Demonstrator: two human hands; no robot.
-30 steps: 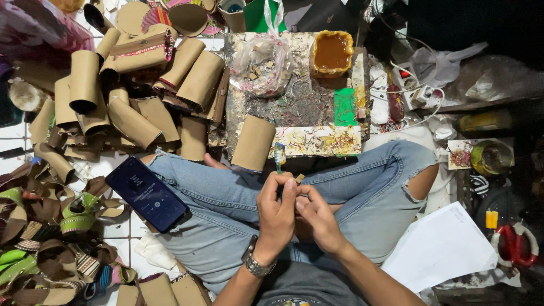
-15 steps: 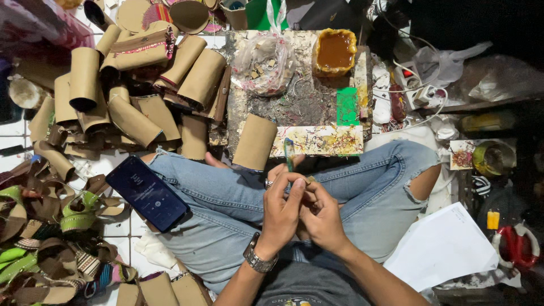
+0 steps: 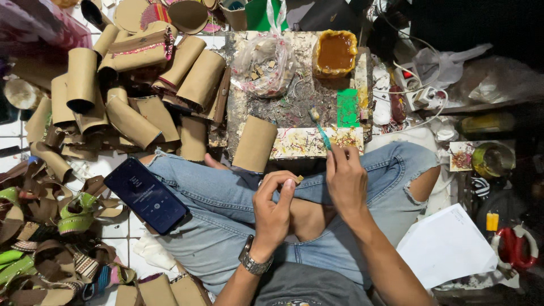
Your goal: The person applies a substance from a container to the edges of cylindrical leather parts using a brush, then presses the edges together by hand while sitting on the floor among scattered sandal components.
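Two hands work over your crossed legs in jeans. Your left hand (image 3: pixel 275 204), a watch at its wrist, curls and pinches a small tan piece (image 3: pixel 298 179) between thumb and forefinger. Your right hand (image 3: pixel 345 181), just beside it, grips a teal-handled brush (image 3: pixel 321 131) whose bristles reach forward onto the paint-spattered board (image 3: pixel 294 102). Beyond the brush sits a tub of brown glue (image 3: pixel 335 52). A cardboard tube (image 3: pixel 255 144) stands ahead of your left hand, a dark phone (image 3: pixel 145 195) on your left thigh.

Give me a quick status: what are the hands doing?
Left hand pinches small tan piece. Right hand holds green brush over messy board. Cardboard tube alongside.
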